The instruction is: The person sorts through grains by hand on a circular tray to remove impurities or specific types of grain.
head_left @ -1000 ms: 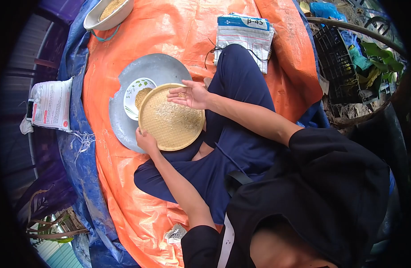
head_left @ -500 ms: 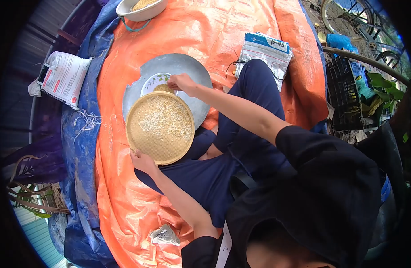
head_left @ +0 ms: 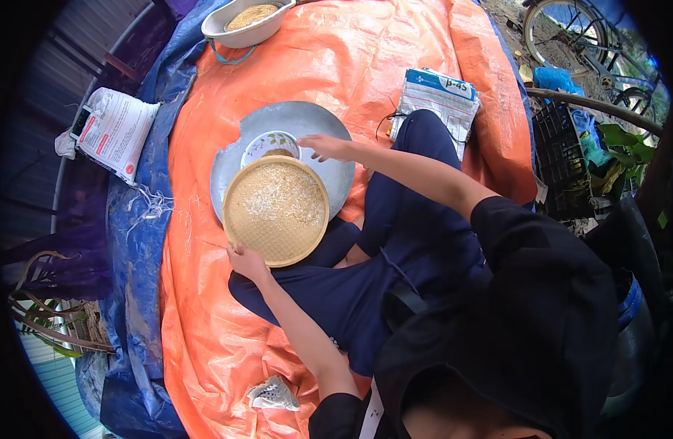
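My left hand [head_left: 248,262] grips the near left rim of a round woven winnowing tray [head_left: 267,245]. Pale and golden grains [head_left: 274,194] lie scattered over the tray's upper part. Just past its far edge is a white bowl [head_left: 256,144] with a leaf pattern, holding brownish grain [head_left: 279,153] that the tray partly covers. Beside the bowl's right rim hovers my right hand [head_left: 328,148], fingers stretched out and apart, nothing visible in them. Bowl and tray overlap a large grey metal platter [head_left: 336,172] with a broken left edge.
An orange tarp [head_left: 205,307] covers the ground, with a blue tarp [head_left: 135,293] at the left. A basin [head_left: 267,29] of grain stands at the top. Nearby lie a white printed sack [head_left: 121,135], a folded sack [head_left: 439,99] and a black crate [head_left: 559,161].
My right hand has come out from over the bowl to its right side, and its fingers have spread. The whole scene has shifted slightly right and down; my left hand keeps the tray's rim.
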Demonstrator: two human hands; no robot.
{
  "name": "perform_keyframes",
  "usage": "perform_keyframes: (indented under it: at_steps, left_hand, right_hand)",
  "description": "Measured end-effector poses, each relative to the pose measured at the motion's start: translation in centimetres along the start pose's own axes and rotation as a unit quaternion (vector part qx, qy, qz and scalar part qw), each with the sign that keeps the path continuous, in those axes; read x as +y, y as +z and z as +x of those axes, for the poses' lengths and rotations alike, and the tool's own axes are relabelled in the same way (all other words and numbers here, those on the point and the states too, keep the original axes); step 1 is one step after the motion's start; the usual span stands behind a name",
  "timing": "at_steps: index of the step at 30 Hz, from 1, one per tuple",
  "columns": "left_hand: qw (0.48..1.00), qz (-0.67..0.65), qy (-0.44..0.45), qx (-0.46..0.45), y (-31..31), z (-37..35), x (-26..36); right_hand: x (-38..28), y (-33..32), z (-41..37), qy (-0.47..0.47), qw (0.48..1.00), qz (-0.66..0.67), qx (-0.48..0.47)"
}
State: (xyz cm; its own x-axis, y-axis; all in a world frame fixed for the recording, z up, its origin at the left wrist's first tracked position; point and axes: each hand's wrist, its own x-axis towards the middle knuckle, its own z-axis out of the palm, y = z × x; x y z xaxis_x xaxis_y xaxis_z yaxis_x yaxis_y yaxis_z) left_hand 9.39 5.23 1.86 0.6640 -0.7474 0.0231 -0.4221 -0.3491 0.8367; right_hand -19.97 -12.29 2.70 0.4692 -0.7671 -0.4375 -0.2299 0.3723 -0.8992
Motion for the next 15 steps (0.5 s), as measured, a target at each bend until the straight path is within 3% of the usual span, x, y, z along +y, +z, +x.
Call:
perform_keyframes:
  at_steps: [4, 7, 8, 11, 13, 15]
  left_hand:
    - [0.996, -0.063, -0.03, -0.048, 3.3, -0.8, 0.8]
    - [0.987, -0.123, -0.043, -0.09, 6.0, -1.0, 0.0]
    - [0.977, -0.163, -0.062, -0.123, 6.5, -1.3, 0.2]
    - [0.942, -0.239, -0.075, -0.223, 7.2, -2.3, 0.8]
    - [0.916, -0.243, -0.114, -0.297, 6.3, -3.3, 3.5]
    - [0.917, -0.231, -0.117, -0.303, 6.3, -3.0, 2.9]
  right_hand:
    - [1.9, -0.5, -6.3, 0.06, 0.996, -0.011, -0.061]
    - [4.9, -1.3, -7.9, 0.033, 0.995, -0.055, 0.072]
    - [6.4, -2.1, -6.9, -0.063, 0.978, -0.152, 0.129]
    - [4.5, -5.0, -6.5, -0.042, 0.981, -0.073, 0.173]
    - [5.0, -6.2, -5.6, -0.084, 0.955, -0.145, 0.245]
    - [5.4, -6.5, -5.3, -0.134, 0.929, -0.194, 0.285]
